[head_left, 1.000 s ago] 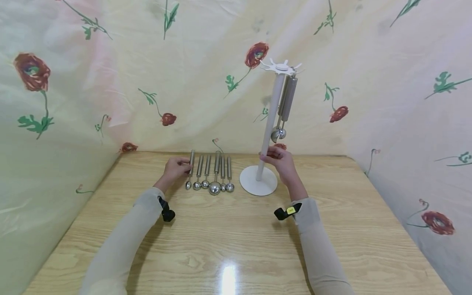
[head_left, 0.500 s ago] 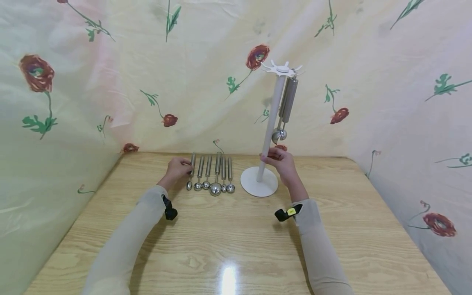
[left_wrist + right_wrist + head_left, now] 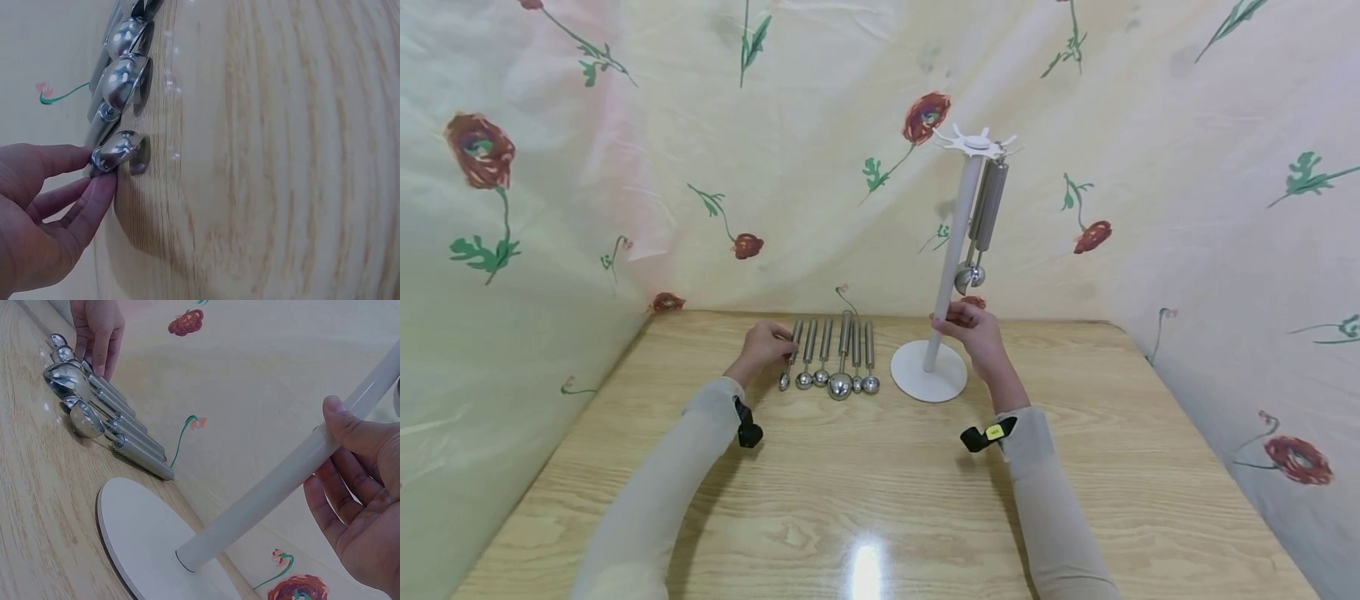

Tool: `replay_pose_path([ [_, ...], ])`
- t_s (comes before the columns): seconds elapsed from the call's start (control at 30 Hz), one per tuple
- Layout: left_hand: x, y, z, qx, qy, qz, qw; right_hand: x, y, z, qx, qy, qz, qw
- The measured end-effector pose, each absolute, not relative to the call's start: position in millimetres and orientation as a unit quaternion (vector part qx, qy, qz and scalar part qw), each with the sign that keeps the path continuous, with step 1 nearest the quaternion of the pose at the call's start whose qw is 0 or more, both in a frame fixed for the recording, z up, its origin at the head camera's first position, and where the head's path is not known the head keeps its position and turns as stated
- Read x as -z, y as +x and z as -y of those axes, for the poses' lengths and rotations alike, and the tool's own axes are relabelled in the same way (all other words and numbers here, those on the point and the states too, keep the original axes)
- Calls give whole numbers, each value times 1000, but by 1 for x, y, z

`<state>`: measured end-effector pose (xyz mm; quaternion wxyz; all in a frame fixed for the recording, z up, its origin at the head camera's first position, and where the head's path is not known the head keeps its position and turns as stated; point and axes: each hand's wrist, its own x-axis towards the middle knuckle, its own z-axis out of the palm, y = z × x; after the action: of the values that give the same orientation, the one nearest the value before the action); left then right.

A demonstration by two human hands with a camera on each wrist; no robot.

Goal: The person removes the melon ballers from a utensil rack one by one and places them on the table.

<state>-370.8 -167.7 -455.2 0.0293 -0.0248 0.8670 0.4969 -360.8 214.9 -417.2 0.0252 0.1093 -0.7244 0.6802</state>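
Note:
Several steel ball scoops lie side by side in a row on the table, handles toward the back wall and bowls toward the front. My left hand pinches the leftmost small scoop between thumb and fingers, and its handle leans a little to the right. To the right of the row stands a white hanging rack with a round base and a hooked top. My right hand grips its pole low down, thumb on one side and fingers behind. Scoops hang from a hook on the rack's right side, partly overlapping.
A flower-printed cloth rises close behind the table and along both sides. The rack's base sits just right of the scoop row. Black cameras are strapped to both wrists.
My left hand has tilted the leftmost scoop: its handle end has come nearer the front and to the right. The right hand still holds the pole. The head view has shifted slightly.

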Motion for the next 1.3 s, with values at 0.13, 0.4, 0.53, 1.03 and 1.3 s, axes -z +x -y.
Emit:
replay_pose_path([
  [0.13,455,-369,168,-507,-29,-861,37,417,-360,-215,-681,109,724,25],
  [0.4,459,-369,170,-538,-25,-841,44,418,-362,-218,-673,120,730,18],
  [0.53,461,-370,172,-550,-29,-833,47,417,-363,-218,-661,142,736,17],
  [1.03,466,-373,175,-558,-40,-826,62,416,-359,-216,-667,205,717,4],
  [1.3,462,-368,174,-564,-36,-823,63,418,-360,-214,-677,192,710,28],
])
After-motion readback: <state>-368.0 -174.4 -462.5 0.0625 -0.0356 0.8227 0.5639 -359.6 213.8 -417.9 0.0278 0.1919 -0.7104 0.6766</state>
